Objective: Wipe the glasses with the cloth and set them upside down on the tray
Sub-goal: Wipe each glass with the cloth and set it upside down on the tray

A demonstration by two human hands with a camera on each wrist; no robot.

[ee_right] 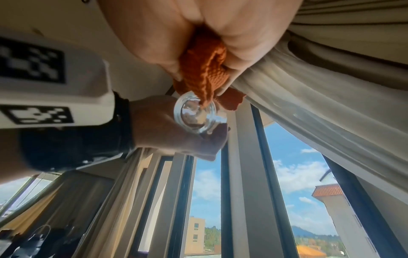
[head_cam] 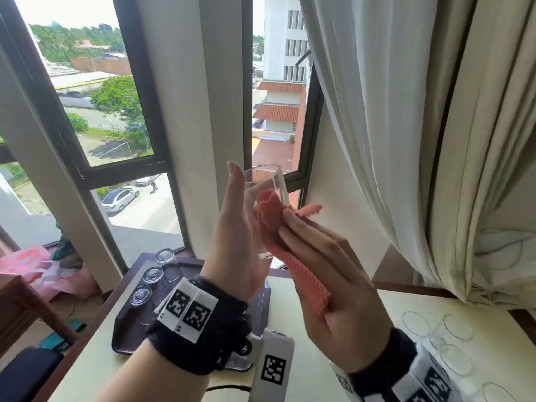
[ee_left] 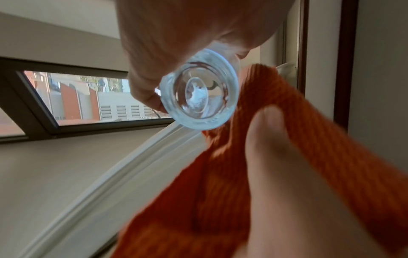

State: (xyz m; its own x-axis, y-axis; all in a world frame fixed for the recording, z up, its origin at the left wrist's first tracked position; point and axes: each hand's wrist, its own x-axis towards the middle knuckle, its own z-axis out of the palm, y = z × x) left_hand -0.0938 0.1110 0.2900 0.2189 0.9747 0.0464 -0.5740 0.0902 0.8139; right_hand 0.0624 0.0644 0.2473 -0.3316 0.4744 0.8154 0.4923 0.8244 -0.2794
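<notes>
Three upturned glasses (head_cam: pixel 152 276) on tray (head_cam: pixel 127 320); one glass (head_cam: pixel 265 184) in left hand (head_cam: pixel 237 242).

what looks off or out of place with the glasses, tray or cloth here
Nothing stands out. The left hand holds a glass with the orange cloth pushed inside by the right hand; three glasses sit upside down on the tray.

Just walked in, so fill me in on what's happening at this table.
A person is wiping a glass: the left hand holds it up while the right hand presses an orange cloth against it. Three glasses already stand upside down on the dark tray; more glasses wait upright on the table's right side.
</notes>
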